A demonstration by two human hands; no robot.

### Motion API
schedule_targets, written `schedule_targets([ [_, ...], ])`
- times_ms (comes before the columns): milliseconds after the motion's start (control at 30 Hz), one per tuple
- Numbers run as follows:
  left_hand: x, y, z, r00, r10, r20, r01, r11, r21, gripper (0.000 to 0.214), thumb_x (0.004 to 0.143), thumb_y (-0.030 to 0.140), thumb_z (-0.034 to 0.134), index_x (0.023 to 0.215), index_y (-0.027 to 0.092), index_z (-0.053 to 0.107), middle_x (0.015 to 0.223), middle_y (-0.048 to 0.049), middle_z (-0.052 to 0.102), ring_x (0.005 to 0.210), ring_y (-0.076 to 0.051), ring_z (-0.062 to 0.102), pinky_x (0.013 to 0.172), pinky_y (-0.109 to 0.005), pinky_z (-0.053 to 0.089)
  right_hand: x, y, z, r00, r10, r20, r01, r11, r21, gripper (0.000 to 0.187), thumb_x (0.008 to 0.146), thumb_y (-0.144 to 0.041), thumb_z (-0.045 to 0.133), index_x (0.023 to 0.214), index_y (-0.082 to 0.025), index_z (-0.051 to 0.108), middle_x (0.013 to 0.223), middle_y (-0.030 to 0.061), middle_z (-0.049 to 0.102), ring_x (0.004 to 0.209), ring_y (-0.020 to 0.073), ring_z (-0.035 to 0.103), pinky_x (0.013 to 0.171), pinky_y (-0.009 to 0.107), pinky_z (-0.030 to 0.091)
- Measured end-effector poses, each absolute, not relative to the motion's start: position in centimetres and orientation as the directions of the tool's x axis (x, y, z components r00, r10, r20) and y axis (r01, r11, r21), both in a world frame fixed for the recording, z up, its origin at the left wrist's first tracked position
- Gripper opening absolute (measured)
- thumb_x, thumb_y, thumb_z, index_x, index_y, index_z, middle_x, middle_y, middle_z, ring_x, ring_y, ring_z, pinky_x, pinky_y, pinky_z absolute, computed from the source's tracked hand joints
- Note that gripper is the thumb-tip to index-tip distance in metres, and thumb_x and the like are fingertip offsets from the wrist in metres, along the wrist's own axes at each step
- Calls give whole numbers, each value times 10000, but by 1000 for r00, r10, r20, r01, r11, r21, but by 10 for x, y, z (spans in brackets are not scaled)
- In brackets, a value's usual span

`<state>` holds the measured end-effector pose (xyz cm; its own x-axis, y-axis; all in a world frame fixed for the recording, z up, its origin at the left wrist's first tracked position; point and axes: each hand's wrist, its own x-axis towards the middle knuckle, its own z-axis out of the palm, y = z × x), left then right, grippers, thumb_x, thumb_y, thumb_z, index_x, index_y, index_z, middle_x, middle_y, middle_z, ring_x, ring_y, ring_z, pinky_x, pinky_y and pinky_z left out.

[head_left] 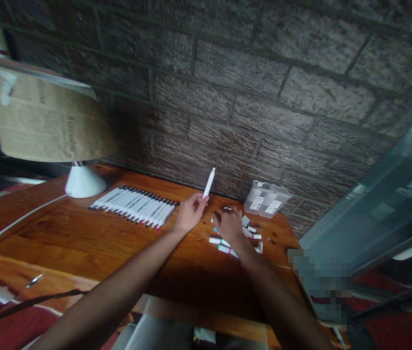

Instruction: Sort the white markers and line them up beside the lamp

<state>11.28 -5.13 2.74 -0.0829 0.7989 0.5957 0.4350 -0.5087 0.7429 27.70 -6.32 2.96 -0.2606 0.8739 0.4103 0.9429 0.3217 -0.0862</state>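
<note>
My left hand (190,212) is closed round the lower end of a white marker (209,183). The marker points up and leans slightly right, and no coloured cap shows on its upper tip. On the desk, my right hand (229,222) arches over a loose group of short white pieces with coloured ends (224,241), which look like marker caps. Its fingers are bent down and somewhat apart; their tips are partly hidden, and I see nothing clearly held. Left of my left hand, several white markers (135,206) with dark upper ends lie side by side in a neat row.
A clear plastic case (266,199) stands near the wall at the back right of the wooden desk (93,243). On the left is a lamp with a white base (85,181) and a paper-like shade (49,116). Its white cord (16,228) crosses the desk's left side. A brick-patterned wall (228,112) rises behind.
</note>
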Motion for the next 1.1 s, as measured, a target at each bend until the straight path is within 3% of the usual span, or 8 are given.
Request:
schedule_targets([
  [133,113,-56,32,-40,778,626,441,-549,710,298,911,443,497,893,182,638,752,-12,671,684,-134,599,640,-225,431,260,-59,26,-280,887,366,950,311,-26,238,882,-334,554,922,-177,729,951,130,716,1025,279,528,874,393,321],
  [233,112,-57,34,-45,764,643,438,-564,700,306,913,446,494,883,177,638,739,-6,654,667,-127,582,630,-223,431,257,-57,27,-321,861,395,922,379,-76,182,863,-241,570,937,-201,732,940,105,722,1008,266,547,880,385,335],
  [333,111,-55,34,-73,755,652,436,-564,702,305,911,444,498,888,177,643,739,-6,659,662,-126,581,618,-221,435,267,-52,35,-293,837,462,864,439,-248,230,867,-243,567,1039,-208,715,956,85,724,983,248,573,877,368,378],
  [467,111,-54,30,-50,767,640,417,-566,711,301,905,439,515,946,177,656,789,-19,697,691,-135,610,651,-230,467,301,-47,47,-101,830,549,656,470,-590,356,873,-385,560,1104,-146,688,901,87,697,804,198,596,773,333,453],
  [567,113,-55,27,61,772,632,422,-594,685,301,905,439,521,972,186,668,884,-24,720,742,-141,636,679,-234,481,334,-52,46,68,846,530,401,463,-791,423,821,-474,612,1071,-142,691,878,66,685,728,163,582,700,305,467],
  [667,118,-58,24,201,753,627,456,-638,620,288,904,435,529,970,204,689,922,-17,732,778,-147,652,705,-239,485,361,-61,36,244,861,447,180,413,-893,456,774,-501,653,1053,-142,681,840,41,682,690,146,573,646,285,465],
  [833,128,-62,23,312,709,632,515,-686,515,269,861,425,605,976,208,713,943,-38,746,816,-176,676,746,-268,506,375,-69,33,368,868,333,-46,374,-926,499,731,-488,692,1092,-143,668,834,37,692,645,132,567,576,256,449],
  [1100,131,-64,21,336,725,601,528,-673,517,291,843,449,624,983,215,727,970,-48,752,868,-198,694,788,-287,529,373,-68,42,368,865,340,-121,407,-905,420,726,-444,707,1045,-172,698,890,35,717,718,149,625,657,278,494],
])
